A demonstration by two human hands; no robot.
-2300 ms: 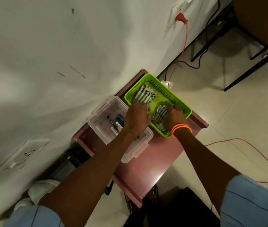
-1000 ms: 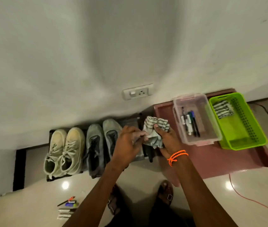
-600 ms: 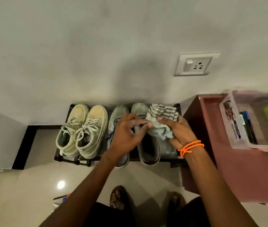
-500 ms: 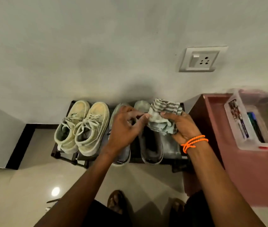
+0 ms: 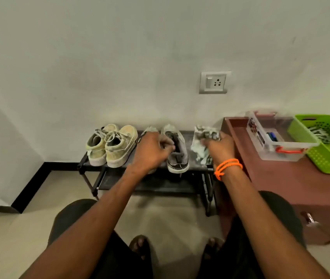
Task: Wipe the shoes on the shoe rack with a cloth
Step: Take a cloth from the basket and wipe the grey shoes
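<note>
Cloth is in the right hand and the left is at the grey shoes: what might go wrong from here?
1. The grey shoe overhangs the front edge of the shoe rack; a tug from the left hand might tip it off.
2. The cloth is bunched in the right hand, so little clean surface may meet the shoe.
3. The beige sneakers sit close by and could get knocked.

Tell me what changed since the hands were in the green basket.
The right hand took a striped cloth from the green basket over to the shoe rack. The left hand let go, reaching the grey shoes. The beige pair stayed put.
</note>
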